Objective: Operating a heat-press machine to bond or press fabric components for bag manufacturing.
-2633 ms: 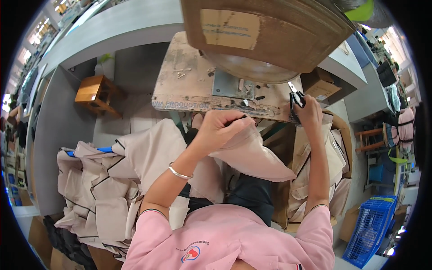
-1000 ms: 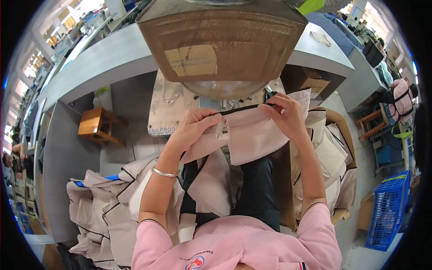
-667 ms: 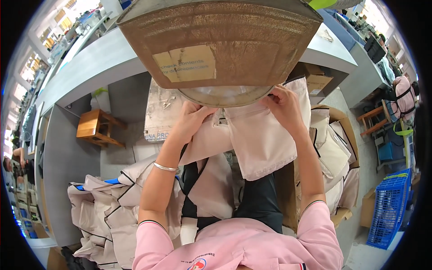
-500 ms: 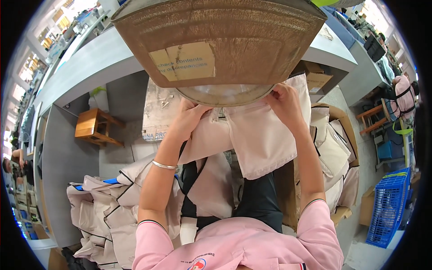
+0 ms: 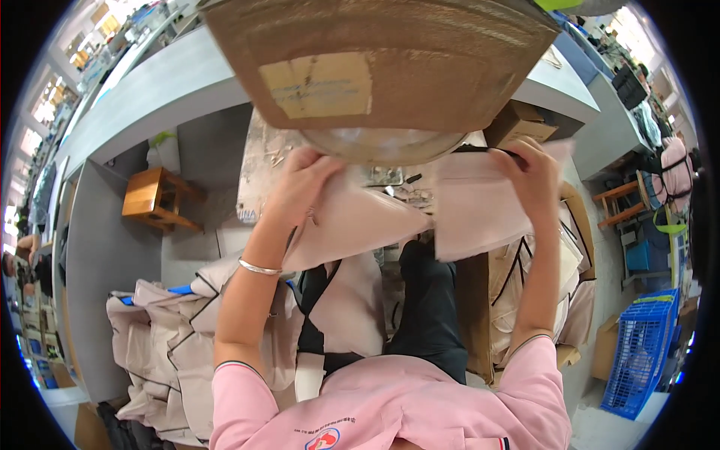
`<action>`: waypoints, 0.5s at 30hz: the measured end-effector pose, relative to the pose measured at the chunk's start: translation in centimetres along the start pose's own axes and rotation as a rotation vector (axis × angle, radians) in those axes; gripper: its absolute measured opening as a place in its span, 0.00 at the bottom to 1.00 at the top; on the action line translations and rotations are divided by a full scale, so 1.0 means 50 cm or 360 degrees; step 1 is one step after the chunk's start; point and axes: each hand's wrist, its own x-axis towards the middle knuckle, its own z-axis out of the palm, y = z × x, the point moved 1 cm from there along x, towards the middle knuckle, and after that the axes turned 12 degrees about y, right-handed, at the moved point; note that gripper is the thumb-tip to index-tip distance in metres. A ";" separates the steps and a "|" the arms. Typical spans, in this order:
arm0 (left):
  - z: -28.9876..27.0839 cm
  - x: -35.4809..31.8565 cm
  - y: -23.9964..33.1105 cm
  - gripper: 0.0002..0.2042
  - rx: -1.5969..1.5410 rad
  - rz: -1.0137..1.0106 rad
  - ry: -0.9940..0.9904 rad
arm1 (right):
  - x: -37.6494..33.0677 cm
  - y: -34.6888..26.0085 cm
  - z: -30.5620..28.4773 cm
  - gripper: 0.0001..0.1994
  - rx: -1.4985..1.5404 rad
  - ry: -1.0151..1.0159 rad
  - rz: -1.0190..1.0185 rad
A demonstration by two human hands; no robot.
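Observation:
My left hand (image 5: 301, 184) is closed on the top edge of a pale beige fabric panel (image 5: 360, 225), which hangs slanting across my lap. My right hand (image 5: 531, 176) pinches a second pale fabric piece (image 5: 476, 206) by its dark-trimmed upper edge. This piece hangs apart from the left one, with only a narrow gap near their lower corners. Both are slightly blurred. Between the hands, a worn work surface (image 5: 259, 161) with small scraps and a metal plate (image 5: 384, 176) shows. Above them, a brown cardboard-like cover (image 5: 420, 82) with a round-rimmed disc (image 5: 390, 146) below it hides the farther part.
Piled beige fabric pieces with dark trim (image 5: 161, 352) lie at my left. An open carton (image 5: 474, 322) at my right holds more. A wooden stool (image 5: 150, 199) stands under the grey bench (image 5: 172, 79). At far right are a blue plastic basket (image 5: 643, 352) and another stool (image 5: 622, 206).
My right hand has moved right, drawing its fabric piece away from the left one and lifting it. My left hand has shifted slightly left and up, still holding its panel.

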 end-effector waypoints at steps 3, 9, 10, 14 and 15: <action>0.012 -0.029 -0.015 0.15 0.0290 0.0107 -0.0310 | -0.045 0.083 -0.102 0.14 -0.0403 0.0065 -0.0037; 0.059 -0.044 0.001 0.16 0.0829 0.0312 -0.0576 | -0.049 0.315 -0.253 0.14 -0.1152 0.0198 0.0127; 0.069 -0.046 0.004 0.17 0.0853 0.0327 -0.0613 | -0.063 0.329 -0.253 0.14 -0.1245 0.0272 0.0076; 0.111 -0.059 0.010 0.16 0.0865 0.0332 -0.0663 | -0.166 0.223 -0.175 0.14 -0.0684 0.0267 0.0025; 0.121 -0.064 0.012 0.16 0.0825 0.0328 -0.0702 | -0.207 0.160 -0.128 0.13 -0.0477 0.0121 -0.0180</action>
